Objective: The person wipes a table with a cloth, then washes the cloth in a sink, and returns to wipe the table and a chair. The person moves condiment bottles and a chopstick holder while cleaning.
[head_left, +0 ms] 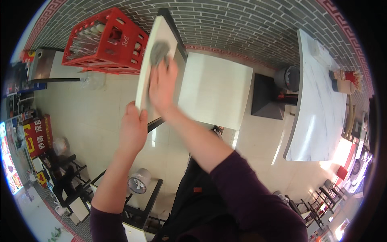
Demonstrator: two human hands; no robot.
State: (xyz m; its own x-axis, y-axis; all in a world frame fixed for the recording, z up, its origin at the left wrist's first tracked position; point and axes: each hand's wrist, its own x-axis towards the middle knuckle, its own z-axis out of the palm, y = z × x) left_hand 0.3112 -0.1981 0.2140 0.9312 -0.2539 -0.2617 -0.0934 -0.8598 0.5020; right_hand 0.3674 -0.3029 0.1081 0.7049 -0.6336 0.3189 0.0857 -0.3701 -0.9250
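Observation:
An upright white panel (158, 36) on a dark frame stands before me, apparently the backrest of a seat. My left hand (133, 127) grips its near edge, thumb on one side and fingers on the other. Against the panel's face, the fingers of my right hand (164, 84) are on a round grey pad (159, 52), probably a scouring pad; the hand is blurred. A flat white surface (214, 90), which looks like the seat, extends to the right of the panel.
Left of the panel is a red plastic crate (113, 39) of glass bottles. To the right are a white marble-patterned table (319, 121) with containers, its black base (267, 96) and a grey bin (285, 78). A lined bin (139, 181) and black-framed furniture (154, 199) stand lower left. Brick wall (229, 27) lies beyond.

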